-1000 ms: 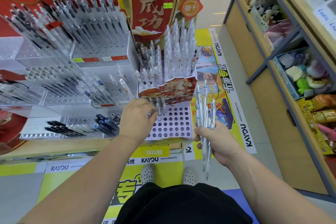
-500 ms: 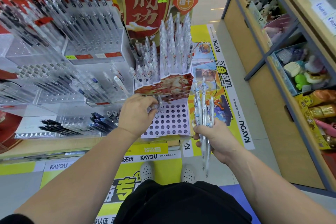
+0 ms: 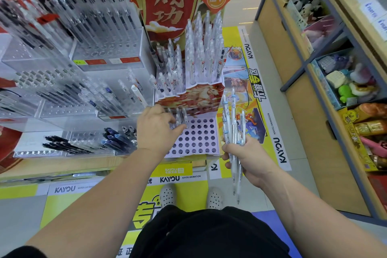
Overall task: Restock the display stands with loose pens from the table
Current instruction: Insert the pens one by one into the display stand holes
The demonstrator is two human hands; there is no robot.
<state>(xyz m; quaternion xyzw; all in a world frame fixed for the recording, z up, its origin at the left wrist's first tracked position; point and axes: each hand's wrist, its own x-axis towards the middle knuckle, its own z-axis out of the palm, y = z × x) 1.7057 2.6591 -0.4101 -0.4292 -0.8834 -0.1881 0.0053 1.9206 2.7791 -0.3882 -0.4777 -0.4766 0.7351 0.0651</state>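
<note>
Bare forearms reach out from the bottom of the view. The right hand (image 3: pixel 246 160) is held at the table's (image 3: pixel 62 165) right end, its grip closed round a bundle of pens (image 3: pixel 233 123) that fans upward, with tips poking out below the palm. The left hand (image 3: pixel 156 130) is knuckles-up over the white tray of holes (image 3: pixel 199 138) at the foot of the red cardboard stand (image 3: pixel 188 98). Its fingers and thumb pinch a clear pen (image 3: pixel 179 119) standing in the tray's back row, beside two others.

The pale shop floor (image 3: pixel 21 216) carries yellow printed mats, and a wooden shelf unit (image 3: pixel 314 111) with bins of small toys runs along the right. Clear acrylic racks (image 3: pixel 104 48) of dark pens fill the table's left part. The red stand's upper tiers are packed with upright clear pens, while most holes of the white tray are unfilled.

Compared with half a second ago, the left hand has stayed at the same back corner of the tray, and the right hand's bundle looks unchanged.
</note>
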